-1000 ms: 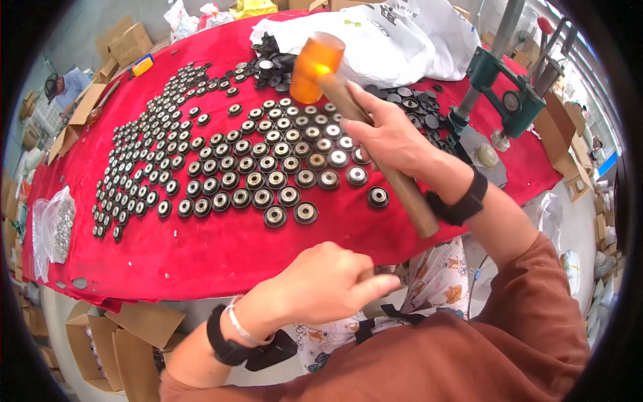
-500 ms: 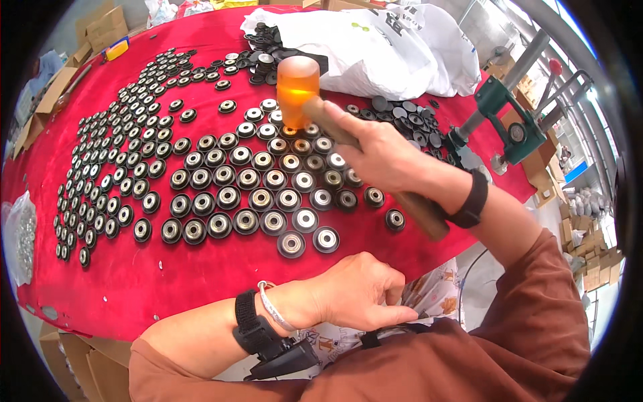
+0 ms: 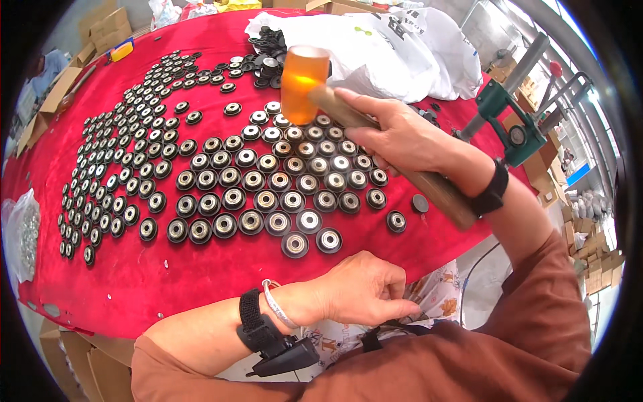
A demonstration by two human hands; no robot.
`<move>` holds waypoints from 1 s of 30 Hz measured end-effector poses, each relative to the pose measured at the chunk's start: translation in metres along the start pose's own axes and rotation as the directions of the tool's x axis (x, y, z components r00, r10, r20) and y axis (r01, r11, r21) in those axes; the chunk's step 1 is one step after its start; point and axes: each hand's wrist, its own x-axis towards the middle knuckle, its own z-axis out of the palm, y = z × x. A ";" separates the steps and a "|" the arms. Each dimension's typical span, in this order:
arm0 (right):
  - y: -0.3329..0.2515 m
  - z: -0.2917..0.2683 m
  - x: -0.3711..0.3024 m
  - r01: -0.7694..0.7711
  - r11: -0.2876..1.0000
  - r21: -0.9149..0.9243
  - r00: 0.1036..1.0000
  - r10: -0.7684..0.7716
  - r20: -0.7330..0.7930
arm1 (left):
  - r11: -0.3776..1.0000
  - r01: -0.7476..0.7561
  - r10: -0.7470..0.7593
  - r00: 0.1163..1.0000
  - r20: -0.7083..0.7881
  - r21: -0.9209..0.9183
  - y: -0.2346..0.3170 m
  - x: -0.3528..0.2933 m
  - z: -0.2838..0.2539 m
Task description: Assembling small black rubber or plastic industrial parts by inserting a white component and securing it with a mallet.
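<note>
My right hand (image 3: 408, 137) is wrapped round the wooden handle of a mallet (image 3: 305, 84) with a translucent orange head. The mallet head hangs over the far part of a close group of round black-rimmed wheels (image 3: 266, 200) with metal bearing centres, hiding some of them. Whether it touches any wheel I cannot tell. My left hand (image 3: 365, 289) rests at the near edge of the red-covered table (image 3: 221, 278), its fingers curled into a loose fist with the thumb out. Nothing shows in it. The two nearest wheels lie just beyond its wrist.
Many more wheels spread over the left of the table. Black caps (image 3: 268, 43) are heaped at the back beside a white sack (image 3: 395, 53). A green press (image 3: 512, 120) stands at the right. A single black disc (image 3: 420, 203) lies near the mallet handle.
My right hand and the mallet have risen slightly and moved a little right. A black disc near the handle now shows. The view has shifted slightly; my left hand stays put.
</note>
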 end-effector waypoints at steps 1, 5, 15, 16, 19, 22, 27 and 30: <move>0.001 0.002 -0.004 0.018 0.999 0.046 0.997 -0.015 -0.078 | 1.000 0.011 -0.011 1.000 0.005 -0.005 0.000 0.000 -0.001; -0.003 0.001 -0.006 -0.069 0.966 0.251 0.997 0.073 -0.006 | 1.000 0.014 -0.014 1.000 -0.004 -0.001 -0.001 -0.002 0.000; 0.008 0.006 -0.012 -0.042 0.871 0.489 0.995 0.082 -0.060 | 0.996 0.079 -0.082 0.994 0.071 0.040 0.004 0.000 -0.004; 0.010 0.008 -0.016 -0.047 0.868 0.495 0.994 0.089 -0.061 | 0.997 0.064 -0.067 0.996 0.063 0.050 0.003 0.000 -0.004; 0.021 0.013 -0.025 -0.092 0.807 0.583 0.988 0.149 -0.050 | 0.999 0.018 -0.020 0.998 0.056 0.027 0.001 0.000 -0.004; 0.029 0.015 -0.030 -0.076 0.811 0.580 0.987 0.145 -0.073 | 1.000 0.000 -0.001 0.999 0.044 0.023 -0.002 0.002 -0.002; 0.032 0.018 -0.036 -0.093 0.804 0.587 0.981 0.177 -0.086 | 0.998 -0.043 0.043 0.999 0.013 0.038 -0.002 0.002 -0.003; 0.032 0.016 -0.036 -0.089 0.826 0.556 0.976 0.183 -0.115 | 0.998 -0.042 0.041 0.999 0.013 0.050 -0.002 0.001 -0.002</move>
